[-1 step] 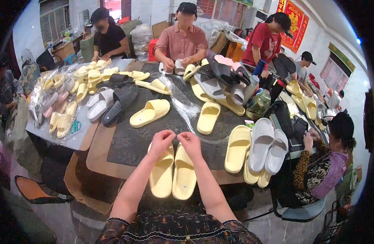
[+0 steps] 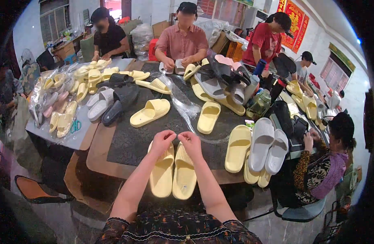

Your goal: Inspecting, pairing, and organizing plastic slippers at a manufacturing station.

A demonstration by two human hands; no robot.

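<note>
A pair of pale yellow ribbed slippers lies side by side at the near table edge, toes pointing away from me. Above the toe of the left slipper [image 2: 160,181] is my left hand [image 2: 163,142], its thumb and fingers pinched together. My right hand [image 2: 190,144] is closed the same way over the toe of the right slipper [image 2: 184,181]. The two sets of fingertips almost meet. Whatever they pinch, if anything, is too small to make out. Beyond my hands lie a yellow slipper on its side [image 2: 150,113] and another yellow slipper [image 2: 208,118].
Grey slippers [image 2: 261,148] and yellow slippers [image 2: 237,148] stack at the right edge. Bagged slippers and teal scissors [image 2: 75,126] lie left. Clear plastic [image 2: 181,101] stretches across the dark mat [image 2: 126,142]. A jar [image 2: 258,105] stands right. Several people work around the tables.
</note>
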